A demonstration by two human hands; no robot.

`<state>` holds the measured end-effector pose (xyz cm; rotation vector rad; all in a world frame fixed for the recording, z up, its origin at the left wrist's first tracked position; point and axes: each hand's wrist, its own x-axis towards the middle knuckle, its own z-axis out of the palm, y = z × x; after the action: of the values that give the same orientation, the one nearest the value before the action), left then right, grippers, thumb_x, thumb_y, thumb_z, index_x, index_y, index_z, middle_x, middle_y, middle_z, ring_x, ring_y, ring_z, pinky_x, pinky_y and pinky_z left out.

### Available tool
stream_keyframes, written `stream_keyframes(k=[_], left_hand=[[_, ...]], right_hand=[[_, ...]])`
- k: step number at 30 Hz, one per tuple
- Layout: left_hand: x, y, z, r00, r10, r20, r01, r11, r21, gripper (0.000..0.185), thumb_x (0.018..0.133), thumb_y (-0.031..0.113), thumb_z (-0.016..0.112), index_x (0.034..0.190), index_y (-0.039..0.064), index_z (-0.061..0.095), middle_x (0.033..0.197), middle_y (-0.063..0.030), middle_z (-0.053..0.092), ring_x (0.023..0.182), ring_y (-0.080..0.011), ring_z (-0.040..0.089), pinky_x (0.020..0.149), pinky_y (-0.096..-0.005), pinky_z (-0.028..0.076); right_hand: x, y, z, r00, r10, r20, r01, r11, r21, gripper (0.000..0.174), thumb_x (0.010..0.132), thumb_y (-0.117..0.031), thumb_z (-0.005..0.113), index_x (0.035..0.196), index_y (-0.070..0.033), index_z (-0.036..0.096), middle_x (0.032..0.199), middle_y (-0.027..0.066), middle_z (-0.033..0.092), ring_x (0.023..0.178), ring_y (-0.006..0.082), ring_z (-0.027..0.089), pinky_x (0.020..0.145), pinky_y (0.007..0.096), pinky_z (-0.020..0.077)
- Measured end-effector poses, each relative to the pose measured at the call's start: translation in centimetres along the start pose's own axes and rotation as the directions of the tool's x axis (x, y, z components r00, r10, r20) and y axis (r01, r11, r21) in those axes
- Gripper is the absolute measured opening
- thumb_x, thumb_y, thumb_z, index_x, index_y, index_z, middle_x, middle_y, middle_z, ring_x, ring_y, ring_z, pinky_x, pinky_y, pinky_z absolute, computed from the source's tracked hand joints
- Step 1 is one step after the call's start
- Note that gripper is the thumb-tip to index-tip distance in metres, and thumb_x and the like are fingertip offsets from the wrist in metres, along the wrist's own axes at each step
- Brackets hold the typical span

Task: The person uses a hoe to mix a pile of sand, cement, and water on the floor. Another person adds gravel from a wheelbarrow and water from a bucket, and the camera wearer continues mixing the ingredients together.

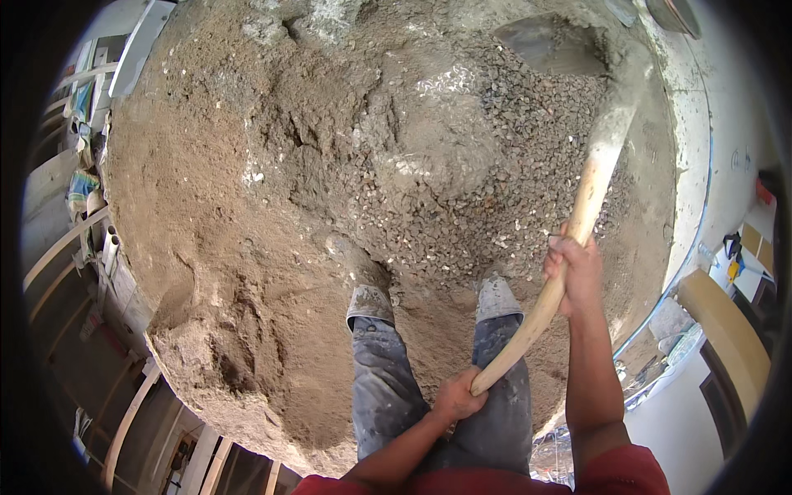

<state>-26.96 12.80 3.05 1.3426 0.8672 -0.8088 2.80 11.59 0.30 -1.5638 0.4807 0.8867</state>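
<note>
A long wooden handle (585,204) runs from my lap up to the upper right, coated with grey dust towards its far end. At its lower end my left hand (461,395) is closed around the butt, and my right hand (575,266) grips it further up. The handle leads to a grey metal shovel blade (550,46), partly covered with grey mix at the top right. Beside the blade lies dark gravel (532,136), with pale cement-like powder and grey clumps (439,142) to its left. Brown sand (204,229) spreads around my dusty boots (498,297).
A pale wall or ledge (690,142) with a blue hose (705,210) borders the right side. Part of a bucket (674,15) shows at the top right. Wooden beams (133,414), pipes (109,247) and bags (82,189) lie along the left.
</note>
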Motion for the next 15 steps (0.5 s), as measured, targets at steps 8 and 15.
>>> stream_keyframes(k=[8,15], left_hand=[[22.4,17.4,-12.8,0.918,0.396,0.026,-0.392,0.915,-0.099,0.043,0.066,0.021,0.069,0.102,-0.001,0.060,0.085,-0.0189,0.066,0.073,-0.0312,0.064,0.072,-0.0385,0.050],[13.6,1.2,-11.3,1.000,-0.027,-0.008,0.023,0.945,-0.326,0.040,0.067,0.018,0.068,0.101,0.000,0.059,0.072,-0.0066,0.059,0.061,-0.0163,0.055,0.056,-0.0323,0.045]], right_hand=[[20.1,-11.1,3.5,0.958,-0.210,-0.194,0.215,0.977,0.006,0.008,0.090,-0.009,0.052,0.087,-0.006,0.045,0.060,-0.0014,0.046,0.045,0.0070,0.043,0.041,0.0228,0.0448],[19.4,10.9,8.0,0.912,0.397,-0.104,-0.400,0.916,-0.012,0.012,0.082,-0.006,0.052,0.070,-0.005,0.049,0.057,0.0036,0.044,0.045,0.0165,0.044,0.044,0.0337,0.0431]])
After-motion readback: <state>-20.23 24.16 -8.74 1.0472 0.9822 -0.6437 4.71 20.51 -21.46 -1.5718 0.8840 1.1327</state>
